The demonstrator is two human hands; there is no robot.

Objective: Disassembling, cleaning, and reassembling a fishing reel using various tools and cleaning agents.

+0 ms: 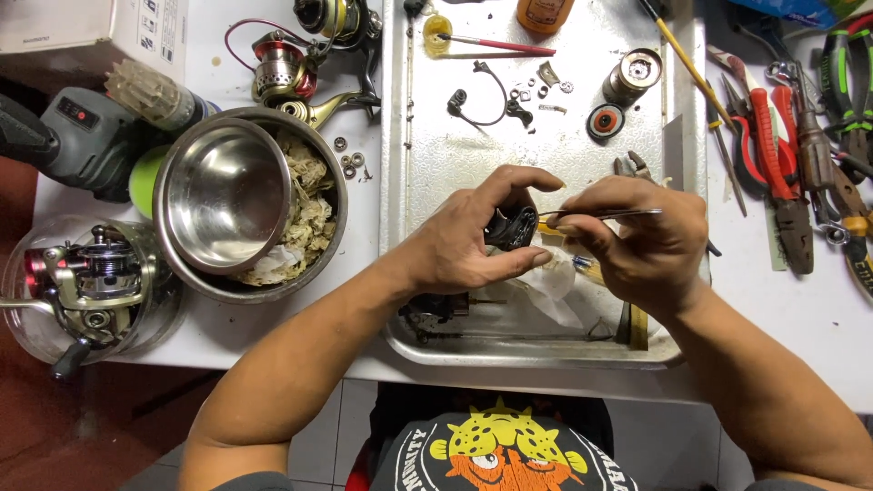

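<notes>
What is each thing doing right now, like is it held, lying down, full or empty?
Left hand: holds the black reel part.
Black reel part: held over the metal tray.
Right hand: pinches thin tweezers.
Thin tweezers: level, tip toward the reel part.
Small steel bowl: empty, tilted inside the big bowl.
Big bowl: holds crumpled paper.
Red-handled pliers: lying flat, untouched.
Spinning reel: sits in a clear tub.

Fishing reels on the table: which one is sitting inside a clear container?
The silver and red reel at the far left edge, sitting in a clear round tub. The other two, a red-spooled reel and a yellow-spooled reel, lie directly on the white tabletop.
</notes>
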